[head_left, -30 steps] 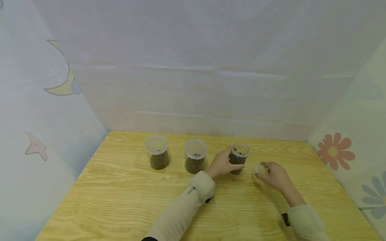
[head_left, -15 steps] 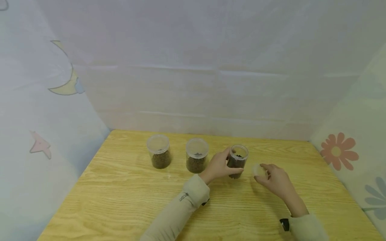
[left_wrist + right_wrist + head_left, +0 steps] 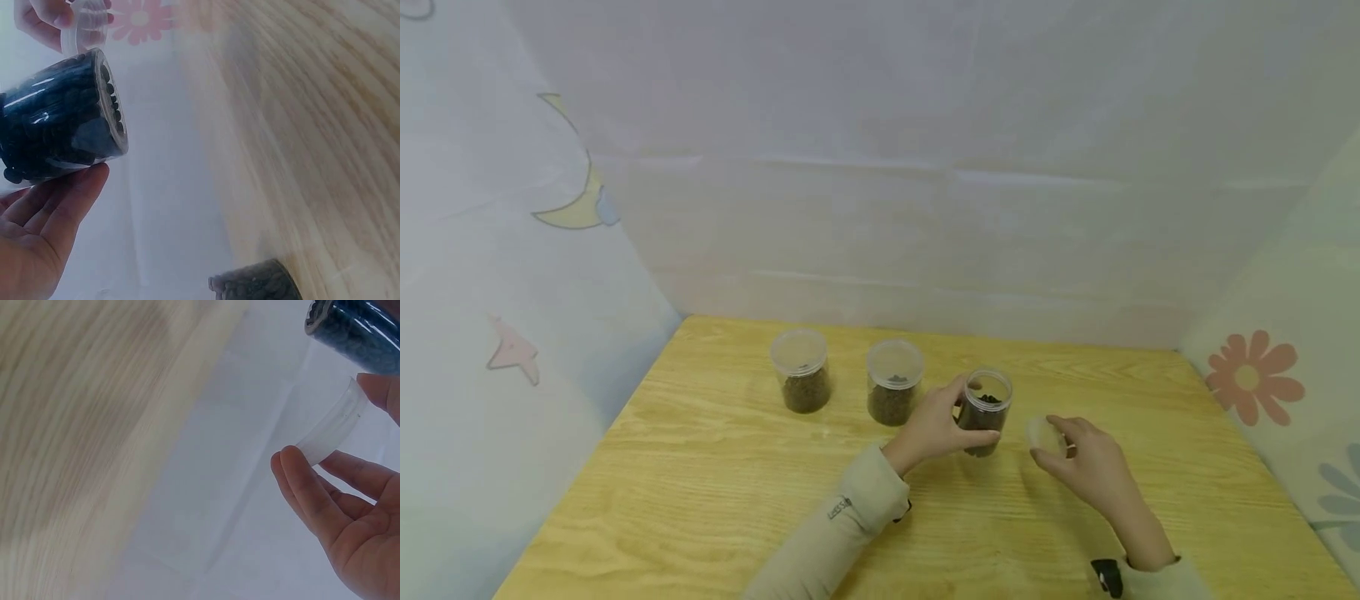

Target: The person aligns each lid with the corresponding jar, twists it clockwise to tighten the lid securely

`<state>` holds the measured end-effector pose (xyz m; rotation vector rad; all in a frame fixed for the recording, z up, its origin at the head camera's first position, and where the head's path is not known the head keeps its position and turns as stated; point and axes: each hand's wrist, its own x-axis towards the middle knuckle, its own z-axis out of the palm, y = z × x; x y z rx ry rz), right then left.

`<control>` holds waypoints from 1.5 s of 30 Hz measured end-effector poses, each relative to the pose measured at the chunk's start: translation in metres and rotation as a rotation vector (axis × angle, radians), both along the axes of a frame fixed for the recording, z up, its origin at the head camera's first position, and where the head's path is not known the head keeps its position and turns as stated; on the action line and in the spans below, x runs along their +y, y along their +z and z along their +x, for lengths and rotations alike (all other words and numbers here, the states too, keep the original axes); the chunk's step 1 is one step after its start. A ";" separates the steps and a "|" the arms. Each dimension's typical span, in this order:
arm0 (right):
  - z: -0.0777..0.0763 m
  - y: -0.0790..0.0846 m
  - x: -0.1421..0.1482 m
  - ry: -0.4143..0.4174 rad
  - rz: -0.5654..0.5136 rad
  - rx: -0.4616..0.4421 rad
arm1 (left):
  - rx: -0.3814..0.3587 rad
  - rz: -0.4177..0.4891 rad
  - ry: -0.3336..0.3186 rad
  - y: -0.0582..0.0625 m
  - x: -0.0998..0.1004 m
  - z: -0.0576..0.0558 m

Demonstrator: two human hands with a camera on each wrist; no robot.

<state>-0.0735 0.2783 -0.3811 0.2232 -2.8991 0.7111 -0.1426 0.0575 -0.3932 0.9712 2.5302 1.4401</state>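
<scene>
My left hand [image 3: 931, 427] grips a clear plastic jar [image 3: 985, 417] partly filled with small dark pellets. The jar has no lid on it, and in the left wrist view the jar [image 3: 62, 119] is raised off the wooden table. To its right, my right hand [image 3: 1090, 462] pinches a clear round screw lid [image 3: 1047, 437] by the rim between thumb and fingers. In the right wrist view the lid [image 3: 334, 425] is tilted, apart from the jar. Two lidded jars of dark pellets stand upright on the table: one jar [image 3: 893, 400] close left of my left hand, another jar [image 3: 805, 387] farther left.
The wooden table [image 3: 715, 500] ends against a pale cloth backdrop [image 3: 925, 250] at the back. More cloth hangs at both sides, printed with a moon [image 3: 576, 212] on the left and a red flower [image 3: 1247, 377] on the right.
My left hand has brought the open jar a little nearer to me and slightly left. My right hand still holds the lid, moved slightly nearer. The other two jars stay on the table.
</scene>
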 end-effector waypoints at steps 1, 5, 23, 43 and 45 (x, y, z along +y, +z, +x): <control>0.001 0.001 -0.001 0.001 -0.006 0.001 | 0.005 0.003 -0.001 0.000 -0.001 0.001; 0.004 0.002 -0.006 0.002 -0.022 0.001 | 0.025 0.012 -0.010 -0.001 -0.006 0.004; 0.011 -0.003 -0.024 0.036 -0.038 0.021 | 0.086 -0.031 0.012 -0.008 -0.027 0.013; 0.007 -0.004 -0.042 0.089 -0.068 0.065 | 0.034 -0.017 0.031 -0.015 -0.050 0.020; 0.006 -0.005 -0.044 0.098 -0.067 0.077 | 0.034 -0.015 0.031 -0.017 -0.052 0.021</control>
